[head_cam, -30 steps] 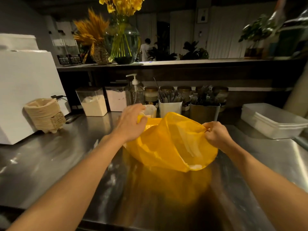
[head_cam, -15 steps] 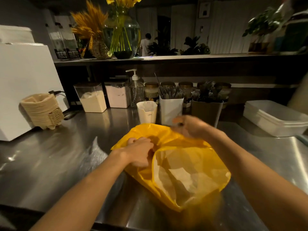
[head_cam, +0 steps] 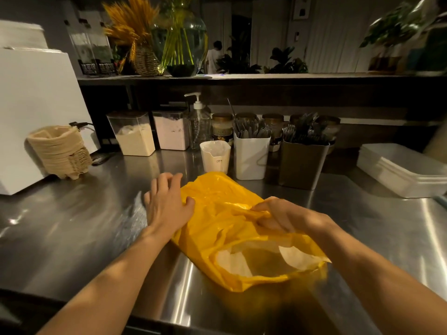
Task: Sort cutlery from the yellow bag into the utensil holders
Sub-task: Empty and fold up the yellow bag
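Note:
The yellow bag [head_cam: 225, 238] lies flat on the steel counter [head_cam: 72, 238], its mouth open toward me, pale inside. My left hand [head_cam: 167, 204] rests palm down on the bag's left edge, thumb pinching the plastic. My right hand [head_cam: 283, 217] grips a bunched fold in the bag's middle. Behind the bag stand a white holder [head_cam: 250, 158] with knives and spoons, a dark holder [head_cam: 302, 162] with forks, and a small white cup [head_cam: 215, 157]. No cutlery shows in the bag.
Two clear canisters of powder [head_cam: 131, 134], a pump bottle [head_cam: 198, 122] and jars line the back. A stack of woven baskets [head_cam: 60, 152] and a white box [head_cam: 29, 112] stand left. White lidded tubs [head_cam: 401, 170] sit right. Crumpled clear plastic [head_cam: 134, 218] lies beside my left wrist.
The bag went from held up between both hands to lying flat on the counter. My left hand shifted to its left edge; my right hand came down onto its middle.

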Demonstrator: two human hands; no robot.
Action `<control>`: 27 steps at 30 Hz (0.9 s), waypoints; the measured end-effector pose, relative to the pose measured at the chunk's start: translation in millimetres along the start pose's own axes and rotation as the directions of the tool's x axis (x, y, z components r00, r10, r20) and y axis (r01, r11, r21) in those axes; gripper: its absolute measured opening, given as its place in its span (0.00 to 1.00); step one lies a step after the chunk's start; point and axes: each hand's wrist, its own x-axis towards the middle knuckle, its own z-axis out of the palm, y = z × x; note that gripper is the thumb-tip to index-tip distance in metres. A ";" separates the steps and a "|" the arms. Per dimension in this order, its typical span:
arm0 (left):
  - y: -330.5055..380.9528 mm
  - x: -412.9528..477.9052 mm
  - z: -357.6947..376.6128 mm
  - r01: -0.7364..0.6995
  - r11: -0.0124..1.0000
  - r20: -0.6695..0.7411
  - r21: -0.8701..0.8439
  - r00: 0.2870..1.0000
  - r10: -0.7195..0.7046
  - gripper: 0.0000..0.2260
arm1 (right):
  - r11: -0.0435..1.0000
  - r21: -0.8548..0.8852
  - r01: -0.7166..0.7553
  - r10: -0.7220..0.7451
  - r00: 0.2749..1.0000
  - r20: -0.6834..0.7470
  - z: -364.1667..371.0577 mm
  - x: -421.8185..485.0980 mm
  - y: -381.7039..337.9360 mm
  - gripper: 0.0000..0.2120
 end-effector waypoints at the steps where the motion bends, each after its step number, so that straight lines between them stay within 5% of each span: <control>1: -4.3 2.4 -0.2 0.044 0.999 0.079 0.018 0.996 -0.045 0.25 | 0.999 0.003 0.053 -0.053 0.999 -0.007 0.5 -0.4 -3.2 0.18; 3: -8.5 7.6 1.4 0.115 0.993 0.169 -0.035 0.980 -0.108 0.15 | 0.990 0.036 0.138 -0.136 0.990 -0.031 -1.4 -6.9 -6.8 0.15; 6: -10.3 13.2 -3.2 0.296 0.913 0.245 -0.282 0.942 -0.229 0.06 | 0.866 0.460 0.196 -0.183 0.980 -0.074 -8.9 -13.1 1.2 0.13; 9: -11.2 18.6 -13.1 0.389 0.782 0.263 -0.487 0.919 -0.293 0.07 | 0.687 0.725 0.045 0.029 0.996 -0.090 -18.6 -13.8 11.9 0.17; 13: 3.0 19.8 -24.2 0.192 0.749 0.114 -0.634 0.981 -0.155 0.07 | 0.681 0.710 -0.178 0.119 0.984 0.132 -20.2 -14.2 16.6 0.46; 15: 13.4 18.1 -19.9 0.077 0.815 0.056 -0.575 0.997 -0.055 0.05 | 0.598 0.779 -0.188 0.059 0.980 0.191 -18.7 -15.5 14.8 0.48; 18: 26.2 11.9 -11.7 0.056 0.930 0.042 -0.362 0.998 -0.044 0.19 | 0.518 0.830 -0.204 0.009 0.972 0.234 -21.6 -26.9 -5.6 0.36; 21: 41.5 -0.8 -17.1 0.035 0.966 -0.067 -0.256 0.996 -0.054 0.25 | 0.689 0.707 -0.161 0.210 0.978 0.017 -11.1 -22.9 -15.8 0.13; 22: 45.2 -5.1 -16.5 0.001 0.967 -0.025 -0.255 1.000 -0.007 0.26 | 0.705 0.701 -0.107 0.228 0.970 -0.082 -7.6 -18.8 -13.0 0.08; 24: 50.9 -14.8 -13.1 -0.090 0.970 0.279 -0.224 0.948 0.153 0.33 | 0.682 0.732 0.013 0.246 0.938 -0.245 -0.2 -11.9 -5.4 0.02; 27: 48.9 -25.4 -5.4 -0.265 0.964 0.747 -0.031 0.635 0.198 0.44 | 0.688 0.725 0.029 0.330 0.878 -0.348 4.5 -9.4 5.7 0.05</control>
